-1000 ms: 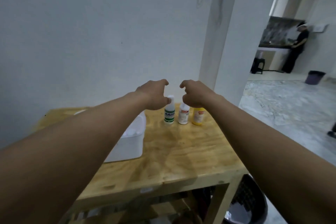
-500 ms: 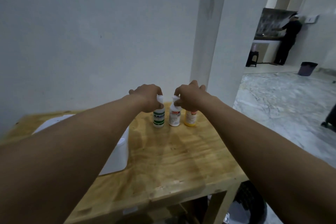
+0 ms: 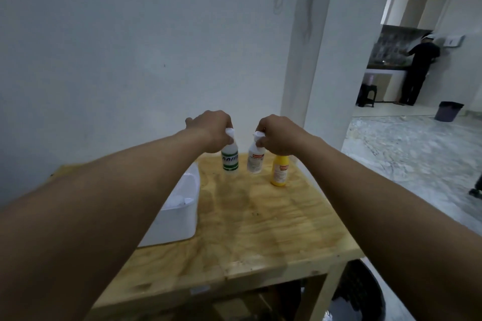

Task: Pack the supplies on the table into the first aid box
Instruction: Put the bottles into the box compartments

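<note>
Now both arms reach out over the wooden counter (image 3: 260, 229). The left hand (image 3: 212, 130) is closed around the white cap of the green-labelled bottle (image 3: 230, 159), and the right hand (image 3: 279, 135) is closed around the white top of the red-labelled bottle (image 3: 255, 160). Both bottles look lifted just clear of the counter near its far edge, the red-labelled one leaning slightly, though blur makes the gap under them hard to judge. The yellow bottle (image 3: 279, 169) stands upright on the counter just right of them, below the right wrist, and no hand touches it.

The white box (image 3: 180, 219) sits open on the left part of the counter, largely hidden behind the left forearm; something white lies inside it, too unclear to name. The three bottles are all outside the box, to its right.

Behind the counter is a pale wall and a pillar (image 3: 302, 60). Through the opening on the right, a person in dark clothes (image 3: 417, 70) stands at a far worktop, with a dark bin (image 3: 447, 111) on the floor nearby. A dark basket (image 3: 365, 297) sits below the counter's right corner.
</note>
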Demonstrator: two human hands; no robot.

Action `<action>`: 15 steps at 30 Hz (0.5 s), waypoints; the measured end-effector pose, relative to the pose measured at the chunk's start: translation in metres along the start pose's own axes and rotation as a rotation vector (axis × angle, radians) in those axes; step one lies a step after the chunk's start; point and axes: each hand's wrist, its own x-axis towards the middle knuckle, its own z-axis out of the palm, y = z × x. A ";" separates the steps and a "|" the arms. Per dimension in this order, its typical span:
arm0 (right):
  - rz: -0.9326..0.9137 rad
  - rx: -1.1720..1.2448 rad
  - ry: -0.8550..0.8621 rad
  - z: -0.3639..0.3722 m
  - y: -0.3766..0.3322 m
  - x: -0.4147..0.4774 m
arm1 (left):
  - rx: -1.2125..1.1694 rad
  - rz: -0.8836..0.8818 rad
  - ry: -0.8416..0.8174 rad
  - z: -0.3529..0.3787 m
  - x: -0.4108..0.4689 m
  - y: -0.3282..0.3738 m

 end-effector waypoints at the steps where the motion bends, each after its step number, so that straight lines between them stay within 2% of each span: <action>1: -0.008 0.025 0.011 -0.007 -0.005 -0.002 | -0.006 -0.006 0.016 -0.009 -0.004 -0.001; 8: -0.041 0.107 0.053 -0.051 -0.047 -0.016 | -0.037 -0.047 0.140 -0.073 -0.034 -0.020; 15: -0.020 0.158 0.010 -0.064 -0.061 -0.018 | -0.038 -0.070 0.123 -0.085 -0.047 -0.022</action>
